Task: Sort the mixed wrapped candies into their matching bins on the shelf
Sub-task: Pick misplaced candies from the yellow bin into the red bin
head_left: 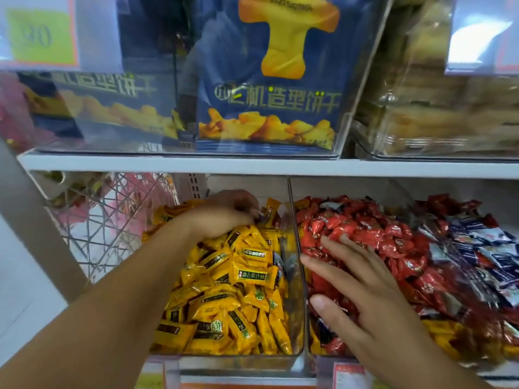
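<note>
A clear bin [297, 327] on the lower shelf is heaped with yellow wrapped candies [238, 276]. My left hand [224, 211] reaches deep into its back, fingers curled around small wrapped candies that are mostly hidden. Right of the clear divider [293, 220], a second bin holds red wrapped candies [365, 228], with blue-and-white wrapped candies [483, 248] and some yellow ones [441, 332] mixed in on its right side. My right hand [362, 287] lies flat on the red pile, fingers spread and straight.
The white shelf board [168, 162] runs just above the bins, leaving a low gap. On it stand clear boxes with blue biscuit bags [266, 94] and pale biscuits [435, 102]. A wire basket [112, 220] with pink items sits left of the yellow bin.
</note>
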